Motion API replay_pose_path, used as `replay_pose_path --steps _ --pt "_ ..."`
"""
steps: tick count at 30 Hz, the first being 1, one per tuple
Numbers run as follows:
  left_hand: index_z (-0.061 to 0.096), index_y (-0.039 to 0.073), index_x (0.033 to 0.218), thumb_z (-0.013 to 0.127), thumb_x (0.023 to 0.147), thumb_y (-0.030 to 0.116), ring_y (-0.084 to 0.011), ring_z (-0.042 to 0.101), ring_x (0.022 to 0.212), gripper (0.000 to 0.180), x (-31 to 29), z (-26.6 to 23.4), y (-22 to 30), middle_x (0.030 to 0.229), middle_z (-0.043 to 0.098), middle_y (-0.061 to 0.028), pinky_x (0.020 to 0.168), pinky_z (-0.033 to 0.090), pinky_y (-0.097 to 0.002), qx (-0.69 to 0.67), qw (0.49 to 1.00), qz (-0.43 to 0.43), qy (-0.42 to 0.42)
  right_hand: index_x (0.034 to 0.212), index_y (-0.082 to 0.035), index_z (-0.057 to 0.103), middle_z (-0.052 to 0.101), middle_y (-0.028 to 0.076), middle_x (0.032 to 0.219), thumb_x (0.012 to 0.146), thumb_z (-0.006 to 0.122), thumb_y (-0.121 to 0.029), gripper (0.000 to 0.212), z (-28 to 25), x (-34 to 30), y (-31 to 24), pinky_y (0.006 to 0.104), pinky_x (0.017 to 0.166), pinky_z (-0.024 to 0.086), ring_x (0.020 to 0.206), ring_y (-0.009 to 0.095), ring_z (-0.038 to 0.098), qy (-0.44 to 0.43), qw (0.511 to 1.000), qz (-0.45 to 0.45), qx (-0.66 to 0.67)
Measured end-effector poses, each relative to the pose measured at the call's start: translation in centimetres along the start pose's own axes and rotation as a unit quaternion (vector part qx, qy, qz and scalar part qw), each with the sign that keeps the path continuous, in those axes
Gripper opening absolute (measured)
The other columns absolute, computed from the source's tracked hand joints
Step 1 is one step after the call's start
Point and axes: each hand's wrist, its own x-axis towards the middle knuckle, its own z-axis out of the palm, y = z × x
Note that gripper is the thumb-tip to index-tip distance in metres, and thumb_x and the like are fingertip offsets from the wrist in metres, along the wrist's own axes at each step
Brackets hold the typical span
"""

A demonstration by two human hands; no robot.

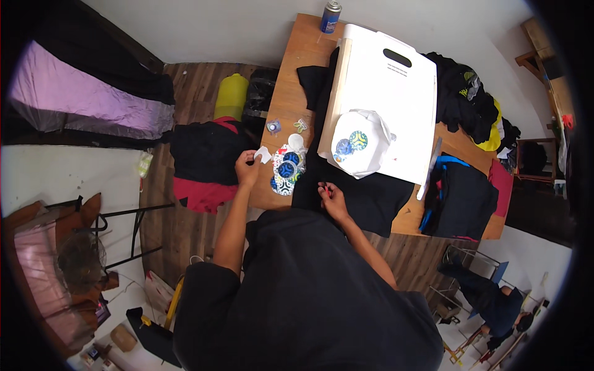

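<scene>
Lightly, left hand (247, 168) pinches jagged paper (264, 155); right hand (335, 203), red object (327, 193).

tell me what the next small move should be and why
Probably lay the small white paper-like piece on the brown wooden table: the left hand pinches it beside the pile of round blue-and-white patterned pieces, while the right hand holds a small red-and-black object.

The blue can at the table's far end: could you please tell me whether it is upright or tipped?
Upright: the blue can has its base on the table, silver top uppermost.
</scene>
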Motion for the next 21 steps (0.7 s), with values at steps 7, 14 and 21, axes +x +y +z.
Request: replay_pose_path --steps 7,14,21 --pt "0.058 -0.003 0.109 0.07 0.087 0.008 -0.0115 0.064 0.086 0.027 -1.9 1.5 6.0 0.099 0.068 -0.0095 0.073 0.051 -0.0225 -0.23 0.964 -0.104 -0.084 0.1 -0.004 0.056 0.047 -0.004 0.068 0.097 0.058 -0.02 0.016 1.5 0.4 -3.7 0.0234 0.046 0.037 0.05 0.005 0.044 -0.044 0.997 -0.065 0.009" --pt "0.056 -0.004 0.11 0.071 0.087 0.005 -0.0115 0.065 0.088 0.029 -4.7 0.7 10.5 0.1 0.068 -0.0103 0.071 0.052 -0.0233 -0.284 0.945 -0.082 -0.141 0.089 -0.006 0.044 0.04 -0.002 0.073 0.091 0.067 -0.017 0.025 5.9 1.9 -11.1 0.0232 0.056 0.035 0.064 0.005 0.037 -0.012 0.978 -0.199 -0.059" --pt "0.057 -0.004 0.108 0.071 0.086 0.005 -0.013 0.065 0.089 0.028 -5.7 0.0 9.3 0.101 0.068 -0.0106 0.074 0.053 -0.0241 -0.281 0.942 -0.115 -0.142 0.086 -0.01 0.043 0.039 -0.005 0.074 0.085 0.073 -0.01 0.03 5.7 3.3 -8.7 0.0216 0.054 0.032 0.063 0.004 0.035 -0.022 0.995 -0.1 -0.02"
